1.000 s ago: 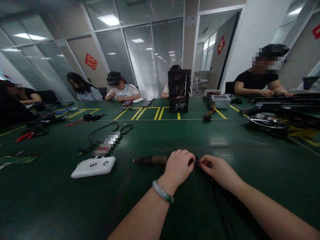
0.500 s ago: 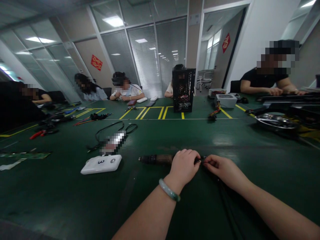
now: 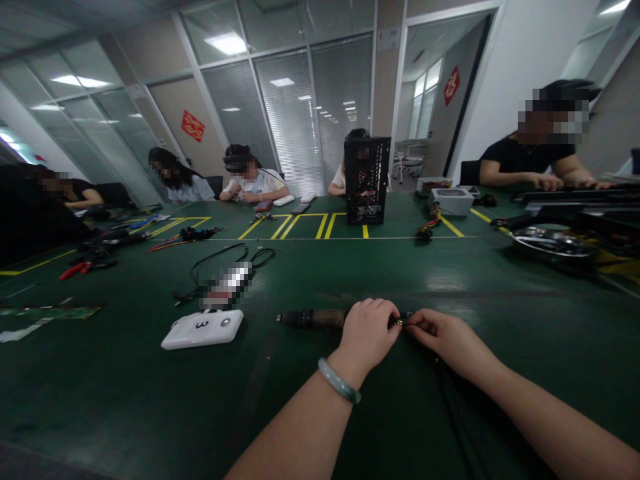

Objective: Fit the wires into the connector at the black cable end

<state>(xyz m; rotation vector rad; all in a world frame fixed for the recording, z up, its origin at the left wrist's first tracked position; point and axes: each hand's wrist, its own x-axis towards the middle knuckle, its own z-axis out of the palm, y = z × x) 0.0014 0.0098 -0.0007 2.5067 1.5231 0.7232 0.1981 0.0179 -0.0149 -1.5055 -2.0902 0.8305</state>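
My right hand (image 3: 447, 338) is pinching a small dark bit (image 3: 405, 325) beside the tool (image 3: 320, 319), left hand (image 3: 369, 328) wrapped round its back end (tip's poking out left). Green table (image 3: 150, 413) underneath it, glass partition (image 3: 340, 100) way beyond.

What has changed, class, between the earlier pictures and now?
Things sit slightly further right in view than a second ago, probably from a head turn; nothing visibly taken or released. The left hand still curls over the dark cylindrical tool with brown grip; the right hand still pinches something thin; the white rectangular device stays put.
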